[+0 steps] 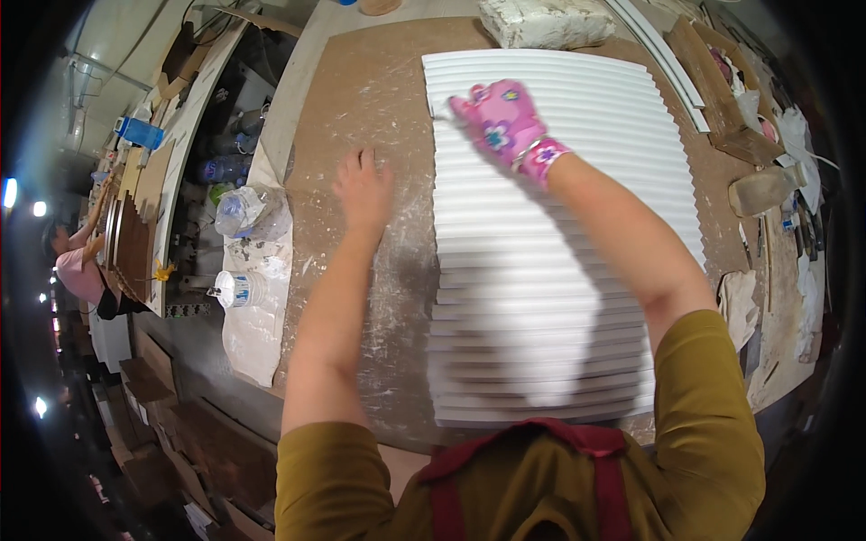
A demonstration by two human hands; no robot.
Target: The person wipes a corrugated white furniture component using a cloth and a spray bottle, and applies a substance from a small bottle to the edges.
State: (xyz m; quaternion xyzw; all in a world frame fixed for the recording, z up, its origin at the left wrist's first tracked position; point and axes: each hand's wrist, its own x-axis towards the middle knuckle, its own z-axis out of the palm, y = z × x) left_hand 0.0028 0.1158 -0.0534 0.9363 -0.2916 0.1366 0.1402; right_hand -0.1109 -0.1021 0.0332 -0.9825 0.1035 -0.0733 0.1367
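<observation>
A white ribbed panel (604, 117) lies on a brown board (370, 81), its ridges running from side to side. My right hand (502, 122), in a pink flowered glove, rests on the panel near its far left corner. Its fingers are curled closed at the left edge, and whatever they may hold is hidden. Bare and palm down, my left hand (364, 187) lies on the board to the left of the panel, fingers apart and nothing in them. My shadow covers the panel's near half.
A wrapped white block (546, 22) sits beyond the panel. On the right are a wooden box (722, 90), long white strips (663, 63) and a plastic jar (765, 191). On the left stand a white tub (242, 288) and a clear plastic jug (248, 212). Another person (86, 270) works far left.
</observation>
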